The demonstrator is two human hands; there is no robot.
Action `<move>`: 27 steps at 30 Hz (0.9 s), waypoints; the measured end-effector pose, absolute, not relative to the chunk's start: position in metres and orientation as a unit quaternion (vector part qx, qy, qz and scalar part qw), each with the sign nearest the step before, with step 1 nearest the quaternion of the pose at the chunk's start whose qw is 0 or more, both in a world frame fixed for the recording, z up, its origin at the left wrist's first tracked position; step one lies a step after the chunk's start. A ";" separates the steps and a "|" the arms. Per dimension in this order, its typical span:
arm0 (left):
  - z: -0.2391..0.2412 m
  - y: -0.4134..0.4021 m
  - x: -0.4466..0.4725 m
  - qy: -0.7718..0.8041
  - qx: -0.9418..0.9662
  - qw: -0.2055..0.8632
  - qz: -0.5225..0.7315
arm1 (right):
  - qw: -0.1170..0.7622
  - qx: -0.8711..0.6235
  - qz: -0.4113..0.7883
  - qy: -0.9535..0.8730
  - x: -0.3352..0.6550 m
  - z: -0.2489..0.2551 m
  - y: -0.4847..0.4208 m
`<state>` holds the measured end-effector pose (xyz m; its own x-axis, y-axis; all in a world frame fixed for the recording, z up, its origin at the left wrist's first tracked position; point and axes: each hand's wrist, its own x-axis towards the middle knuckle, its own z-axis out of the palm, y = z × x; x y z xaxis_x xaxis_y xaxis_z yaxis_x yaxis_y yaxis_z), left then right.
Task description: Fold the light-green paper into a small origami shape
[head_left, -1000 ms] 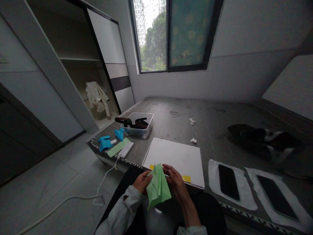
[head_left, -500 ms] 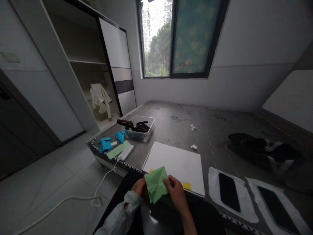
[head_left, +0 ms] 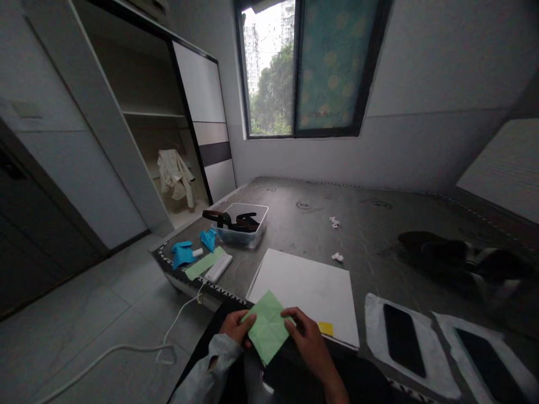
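Note:
A light green sheet of paper (head_left: 266,329) with fold creases is held between both hands just in front of the mattress edge, lying almost flat as a diamond. My left hand (head_left: 236,327) pinches its left corner. My right hand (head_left: 306,338) grips its right side, thumb on top. Right behind the paper lies a white board (head_left: 309,289) with a yellow tab (head_left: 325,328) at its near edge.
On the grey mattress (head_left: 362,224): a clear box (head_left: 245,223) holding dark objects, blue folded paper (head_left: 182,253), a green strip (head_left: 204,262), a white block (head_left: 218,267), two phones (head_left: 402,339) on white sheets, dark clothing (head_left: 458,255). A white cable (head_left: 126,350) runs over the floor.
The green paper went from an upright folded bundle to an opened, flatter diamond shape held lower between my hands. The view has shifted slightly.

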<state>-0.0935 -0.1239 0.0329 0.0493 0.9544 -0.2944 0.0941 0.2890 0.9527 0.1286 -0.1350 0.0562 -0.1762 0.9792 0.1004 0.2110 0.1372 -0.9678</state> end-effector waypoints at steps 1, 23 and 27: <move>0.032 -0.123 -0.094 0.569 0.448 0.571 0.386 | 0.427 -0.481 0.448 -0.621 0.131 0.056 -0.135; 0.021 -0.132 -0.075 0.508 0.399 0.654 0.392 | 0.456 -0.566 0.368 -0.580 0.128 0.050 -0.132; 0.029 -0.137 -0.072 0.520 0.458 0.603 0.396 | 0.500 -0.560 0.425 -0.506 0.125 0.049 -0.131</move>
<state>-0.0722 -0.1374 0.0294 0.1457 0.9534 -0.2641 -0.0020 0.2672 0.9636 0.1251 -0.1313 0.0494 0.1273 0.9914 0.0298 0.1431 0.0114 -0.9896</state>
